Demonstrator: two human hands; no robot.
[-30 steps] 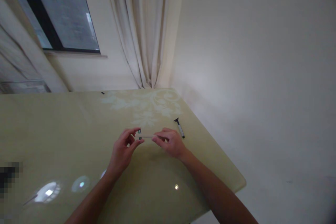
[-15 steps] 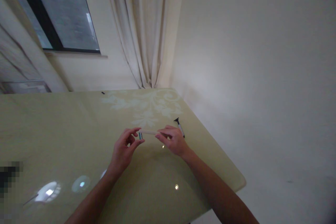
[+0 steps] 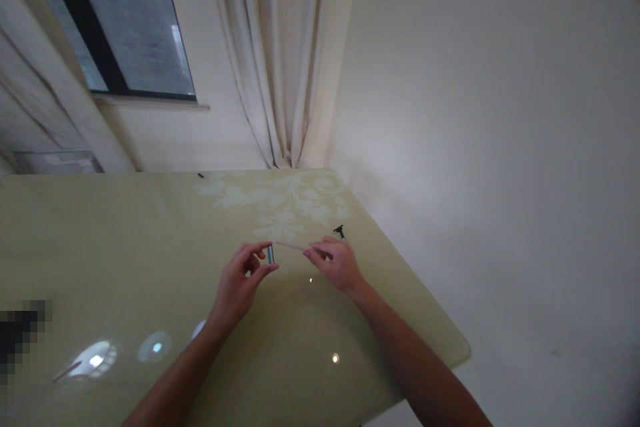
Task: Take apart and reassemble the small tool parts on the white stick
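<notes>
My left hand [image 3: 245, 275] pinches a small teal-and-dark striped piece [image 3: 271, 254] upright between thumb and index finger. It resembles a razor cartridge, but is too small to be sure. To its right, my right hand [image 3: 336, 263] grips a thin pale stick [image 3: 290, 245] by one end. The stick's far tip lies close to the top of the striped piece; whether they touch I cannot tell. Beyond the right hand a razor [image 3: 339, 231] with a black head lies on the table, its handle mostly hidden by that hand.
The glossy greenish table [image 3: 165, 240] has a white floral pattern near its far corner. A small dark object [image 3: 201, 175] lies by the back edge. A thin stick-like shape [image 3: 67, 371] is at lower left, near a blurred dark patch [image 3: 23, 332]. A wall [image 3: 475, 147] borders the right side.
The stick in my right hand has drawn back slightly right, and its tip has risen off the striped piece. The right hand now covers more of the razor's handle. The view has shifted a little.
</notes>
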